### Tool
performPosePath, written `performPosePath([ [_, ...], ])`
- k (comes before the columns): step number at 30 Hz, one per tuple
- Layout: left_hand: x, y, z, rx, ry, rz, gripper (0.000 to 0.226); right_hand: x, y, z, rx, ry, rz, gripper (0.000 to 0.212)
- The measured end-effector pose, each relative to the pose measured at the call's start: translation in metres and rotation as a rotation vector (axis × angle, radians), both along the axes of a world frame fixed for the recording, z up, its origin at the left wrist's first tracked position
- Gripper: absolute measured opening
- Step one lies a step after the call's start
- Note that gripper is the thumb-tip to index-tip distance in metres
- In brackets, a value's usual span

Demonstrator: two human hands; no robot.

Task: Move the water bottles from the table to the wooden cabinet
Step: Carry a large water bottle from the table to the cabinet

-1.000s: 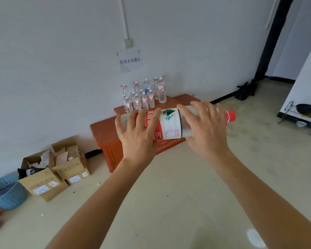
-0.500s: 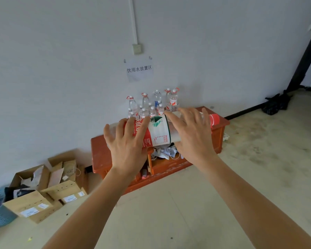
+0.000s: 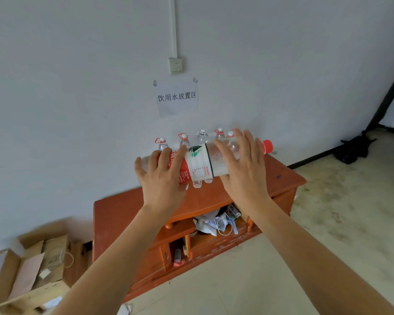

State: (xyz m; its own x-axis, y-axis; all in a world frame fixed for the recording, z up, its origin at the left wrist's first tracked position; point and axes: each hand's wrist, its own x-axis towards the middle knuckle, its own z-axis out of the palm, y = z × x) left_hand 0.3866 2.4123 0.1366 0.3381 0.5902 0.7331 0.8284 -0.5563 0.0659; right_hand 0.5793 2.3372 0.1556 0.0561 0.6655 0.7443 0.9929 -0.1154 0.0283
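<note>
From the head view, I hold a big bottle (image 3: 203,162) sideways in the air with both hands, above and in front of the cabinet (image 3: 214,201). Its red cap (image 3: 267,147) points right, and its red, white and green label sits between my hands. My left hand (image 3: 163,178) takes the base end, fingers curled over the top of the bottle; that grip is closed on it. My right hand (image 3: 243,171) lies across the neck end with its fingers spread over the clear plastic, pressed against it, so that grip holds the bottle too.

Behind the bottle, a row of bottles (image 3: 201,137) stands upright on the cabinet top against the white wall (image 3: 77,87); only their necks and caps show above the one I carry, and two small bottoms show just under it. The cabinet is low, of orange-red wood, and its open shelf holds a heap of crumpled papers (image 3: 214,221) and cords.

A paper sign (image 3: 176,97) with printed characters hangs on the wall above the bottles, under a switch (image 3: 176,67). Open cardboard boxes (image 3: 27,269) sit on the floor (image 3: 328,223) left of the cabinet. A dark bag (image 3: 353,147) lies by the wall at far right.
</note>
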Motion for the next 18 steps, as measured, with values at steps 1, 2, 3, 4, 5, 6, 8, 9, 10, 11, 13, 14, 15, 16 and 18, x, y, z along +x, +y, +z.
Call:
performPosePath([
  [1,0.006,0.02,-0.001,-0.018,0.002,-0.006,0.098,0.008,0.016,-0.006,0.018,0.055,0.004,0.094],
  [2,0.012,0.037,-0.003,-0.043,0.004,-0.011,0.098,0.017,0.03,-0.012,0.045,0.126,0.008,0.092],
  [3,0.017,0.053,-0.007,-0.064,0.007,-0.013,0.097,0.025,0.041,-0.018,0.077,0.21,0.018,0.091],
  [4,0.023,0.073,-0.012,-0.091,0.009,-0.012,0.096,0.032,0.056,-0.026,0.113,0.31,0.035,0.091],
  [5,0.027,0.084,-0.017,-0.11,0.008,-0.016,0.095,0.035,0.062,-0.033,0.152,0.415,0.065,0.094],
  [6,0.034,0.103,-0.024,-0.138,0.008,-0.018,0.093,0.041,0.076,-0.043,0.187,0.545,0.101,0.1],
  [8,0.048,0.141,-0.039,-0.198,-0.003,-0.005,0.09,0.057,0.109,-0.066,0.174,0.947,0.169,0.123],
  [9,0.054,0.156,-0.047,-0.222,-0.002,0.01,0.089,0.066,0.126,-0.077,0.116,1.19,0.182,0.135],
  [10,0.061,0.173,-0.055,-0.242,0.002,0.034,0.089,0.076,0.147,-0.085,0.034,1.41,0.185,0.145],
  [11,0.067,0.189,-0.063,-0.259,0.011,0.051,0.088,0.089,0.167,-0.095,-0.048,1.582,0.173,0.152],
  [13,0.081,0.219,-0.076,-0.288,0.038,0.071,0.086,0.116,0.206,-0.114,-0.194,1.814,0.232,0.146],
  [14,0.089,0.232,-0.082,-0.308,0.053,0.084,0.085,0.128,0.225,-0.123,-0.241,1.924,0.32,0.133],
  [15,0.098,0.247,-0.087,-0.321,0.075,0.095,0.085,0.14,0.247,-0.129,-0.275,2.049,0.418,0.12],
  [16,0.106,0.261,-0.092,-0.335,0.103,0.101,0.085,0.15,0.268,-0.134,-0.308,2.172,0.516,0.11],
  [18,0.116,0.28,-0.103,-0.369,0.152,0.103,0.086,0.158,0.301,-0.135,-0.362,2.217,0.653,0.09],
])
